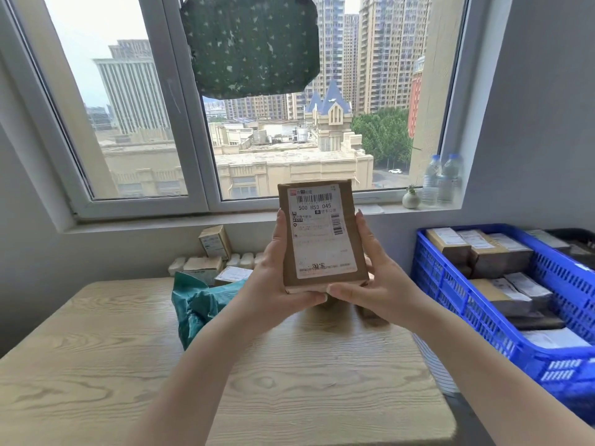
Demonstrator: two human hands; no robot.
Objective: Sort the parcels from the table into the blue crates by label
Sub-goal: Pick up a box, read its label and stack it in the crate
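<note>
- Both hands, left (pixel 283 281) and right (pixel 373 281), held the parcel (pixel 322 233) upright above the desk (pixel 96 365), fingers wrapped round its sides, label facing the camera.
- Risk: misread label, wrong blue crate (pixel 476 304).
- Risk: loose side grip, parcel slips.

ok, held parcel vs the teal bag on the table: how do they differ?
The brown parcel is a stiff box, held upright off the table by the left hand and the right hand, white label facing the camera. The teal bag is soft, crumpled plastic, lying on the table untouched, no label showing.
</note>
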